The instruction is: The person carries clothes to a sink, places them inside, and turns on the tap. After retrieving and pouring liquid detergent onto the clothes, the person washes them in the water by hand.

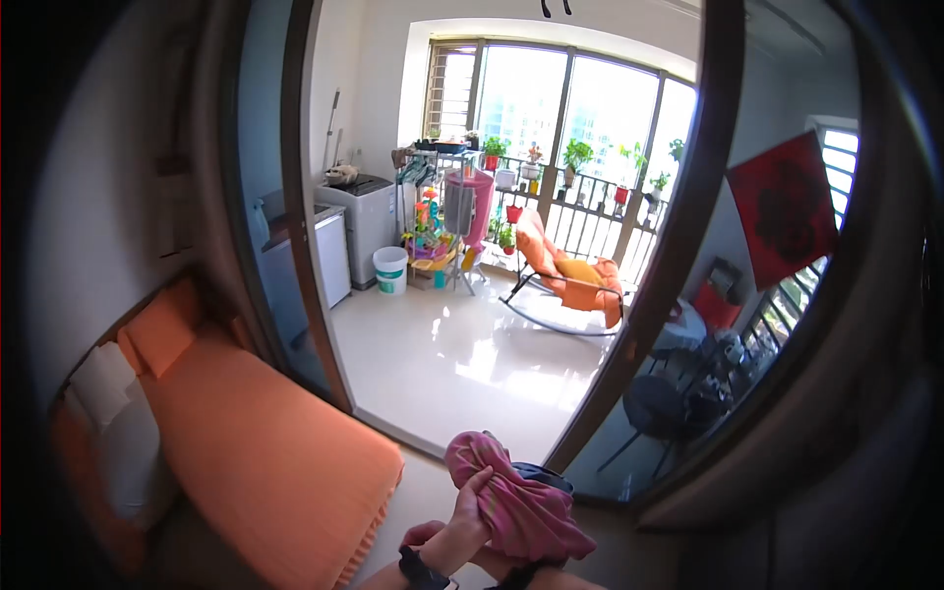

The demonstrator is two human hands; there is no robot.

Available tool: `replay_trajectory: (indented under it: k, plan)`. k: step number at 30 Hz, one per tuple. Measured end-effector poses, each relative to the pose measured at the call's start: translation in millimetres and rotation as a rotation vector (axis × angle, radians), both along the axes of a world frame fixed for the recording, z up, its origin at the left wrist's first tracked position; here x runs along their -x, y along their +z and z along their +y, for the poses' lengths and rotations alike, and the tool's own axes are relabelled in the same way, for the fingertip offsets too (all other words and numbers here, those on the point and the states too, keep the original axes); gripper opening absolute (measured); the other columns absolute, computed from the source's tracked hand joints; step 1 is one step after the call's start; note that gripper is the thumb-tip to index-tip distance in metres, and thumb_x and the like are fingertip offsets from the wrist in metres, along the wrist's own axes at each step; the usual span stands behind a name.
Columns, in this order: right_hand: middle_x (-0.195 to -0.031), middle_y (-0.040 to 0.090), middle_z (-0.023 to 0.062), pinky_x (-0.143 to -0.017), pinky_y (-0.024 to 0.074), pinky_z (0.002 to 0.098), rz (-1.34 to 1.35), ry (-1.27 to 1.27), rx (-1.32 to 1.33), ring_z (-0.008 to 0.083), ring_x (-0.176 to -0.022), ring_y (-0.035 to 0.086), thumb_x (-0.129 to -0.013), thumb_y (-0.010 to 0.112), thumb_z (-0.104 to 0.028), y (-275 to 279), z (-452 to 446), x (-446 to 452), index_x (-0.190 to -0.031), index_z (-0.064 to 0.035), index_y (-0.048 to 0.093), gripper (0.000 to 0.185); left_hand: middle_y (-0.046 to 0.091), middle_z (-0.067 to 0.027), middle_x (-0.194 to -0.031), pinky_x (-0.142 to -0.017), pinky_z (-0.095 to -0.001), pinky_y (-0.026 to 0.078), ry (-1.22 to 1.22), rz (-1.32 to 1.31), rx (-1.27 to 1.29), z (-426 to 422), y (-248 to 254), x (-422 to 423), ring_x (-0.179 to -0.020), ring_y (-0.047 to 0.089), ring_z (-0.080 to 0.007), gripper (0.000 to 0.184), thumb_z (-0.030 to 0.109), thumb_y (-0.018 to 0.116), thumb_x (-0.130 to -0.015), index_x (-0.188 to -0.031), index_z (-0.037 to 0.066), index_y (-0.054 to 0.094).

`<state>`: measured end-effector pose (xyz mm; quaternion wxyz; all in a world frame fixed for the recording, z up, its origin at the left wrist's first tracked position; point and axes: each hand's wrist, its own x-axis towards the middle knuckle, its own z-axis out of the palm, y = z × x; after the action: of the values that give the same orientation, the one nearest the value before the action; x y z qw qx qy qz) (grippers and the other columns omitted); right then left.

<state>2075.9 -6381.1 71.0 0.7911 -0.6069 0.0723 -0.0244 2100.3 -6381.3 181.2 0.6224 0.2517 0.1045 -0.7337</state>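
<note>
A bundled pink patterned cloth, apparently a garment (521, 511), is at the lower middle of the head view. My left hand (470, 511) is closed on its near left side, thumb pressed into the folds. Dark blue fabric (543, 478) shows behind the pink folds; whether it is held too is unclear. My right hand (425, 533) reaches across under my left wrist and shows only in part, its fingers mostly hidden. A dark watch (423, 568) is on my left wrist, and a dark band is around the right one.
An orange-covered sofa or bed (275, 442) stands at the left. Ahead, a door frame (320, 246) opens onto a balcony with a washing machine (362, 221), white bucket (390, 271), drying rack (460, 211) and orange rocking chair (570, 270). Glass at right reflects furniture.
</note>
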Motion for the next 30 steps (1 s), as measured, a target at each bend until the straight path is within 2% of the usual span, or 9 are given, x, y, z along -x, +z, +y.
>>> replay_trajectory:
  k: [2,10,12,15,19,20,22,24,30]
  plan:
    - [-0.081,0.059,0.005,-0.062,0.0449,0.0255,0.047,0.054,0.099,0.0116,-0.07,0.056,-0.087,0.065,-0.021,-14,-60,-33,-0.099,-0.0042,0.062,0.021,0.064,-0.0175,-0.109,-0.096,-0.0475,0.047,-0.028,0.023,-0.001,-74,9,-11,-0.1,0.062,-0.0329,0.038,0.027,0.062,-0.086,-0.114,0.002,0.057]
    - [-0.09,0.061,0.0063,-0.072,0.045,0.0266,-0.235,-0.071,-0.17,0.0125,-0.082,0.057,-0.09,0.063,-0.015,39,-271,-71,-0.1,0.0001,0.063,0.019,0.066,-0.0159,-0.102,-0.093,-0.045,0.05,-0.123,0.082,0.06,-283,10,-54,-0.094,0.064,-0.0311,0.035,0.024,0.066,-0.084,-0.109,0.002,0.058]
    - [-0.092,0.062,0.0067,-0.074,0.045,0.0269,-0.348,-0.041,-0.243,0.0128,-0.085,0.058,-0.09,0.063,-0.014,50,-320,-85,-0.1,0.0012,0.064,0.018,0.066,-0.015,-0.101,-0.092,-0.0442,0.05,-0.173,0.066,-0.053,-329,51,-72,-0.094,0.064,-0.0297,0.035,0.023,0.067,-0.083,-0.11,0.002,0.057]
    - [-0.095,0.063,0.0072,-0.078,0.045,0.0274,-0.572,0.068,-0.366,0.0131,-0.09,0.058,-0.091,0.062,-0.012,63,-389,-121,-0.101,0.0028,0.064,0.018,0.065,-0.0126,-0.103,-0.092,-0.0429,0.05,-0.072,0.005,0.133,-401,67,-95,-0.095,0.064,-0.0274,0.035,0.022,0.067,-0.085,-0.112,0.003,0.056]
    - [-0.082,0.062,-0.0021,-0.065,0.046,0.0235,-0.195,-0.017,-0.217,0.0053,-0.077,0.056,-0.089,0.064,-0.014,84,-479,-180,-0.095,-0.0024,0.061,0.013,0.066,-0.0128,-0.103,-0.092,-0.0422,0.049,-0.103,0.002,0.034,-499,103,-158,-0.094,0.064,-0.0268,0.034,0.027,0.065,-0.086,-0.111,0.005,0.059]
    - [-0.083,0.062,-0.0012,-0.07,0.0469,0.0234,-0.152,0.014,-0.145,0.0059,-0.079,0.057,-0.089,0.064,-0.014,85,-501,-194,-0.092,-0.0022,0.061,0.013,0.066,-0.0129,-0.103,-0.092,-0.0422,0.049,-0.088,0.001,-0.007,-520,107,-176,-0.094,0.065,-0.0267,0.034,0.028,0.065,-0.085,-0.11,0.005,0.06]
    - [-0.091,0.062,-0.0006,-0.077,0.0471,0.0237,-0.192,0.198,-0.476,0.0068,-0.085,0.058,-0.089,0.062,-0.015,55,-536,-216,-0.097,-0.0023,0.06,0.015,0.067,-0.0128,-0.102,-0.092,-0.0422,0.05,0.01,-0.037,0.054,-551,71,-215,-0.093,0.065,-0.0268,0.033,0.028,0.065,-0.085,-0.108,0.005,0.06]
    - [-0.103,0.062,0.0028,-0.082,0.0462,0.0247,-0.295,0.231,-0.007,0.01,-0.092,0.058,-0.091,0.059,-0.013,44,-593,-231,-0.111,-0.0027,0.057,0.023,0.067,-0.0128,-0.101,-0.091,-0.0422,0.05,0.12,-0.078,0.108,-590,59,-258,-0.093,0.065,-0.0269,0.032,0.028,0.066,-0.085,-0.106,0.005,0.061]
    - [-0.106,0.062,0.0053,-0.083,0.0463,0.0251,0.126,0.517,0.228,0.0123,-0.095,0.059,-0.091,0.059,-0.012,119,-780,-283,-0.119,-0.0014,0.054,0.03,0.068,-0.0127,-0.101,-0.092,-0.0404,0.051,0.233,-0.119,0.231,-721,71,-417,-0.092,0.066,-0.0259,0.033,0.023,0.066,-0.085,-0.11,0.003,0.06]
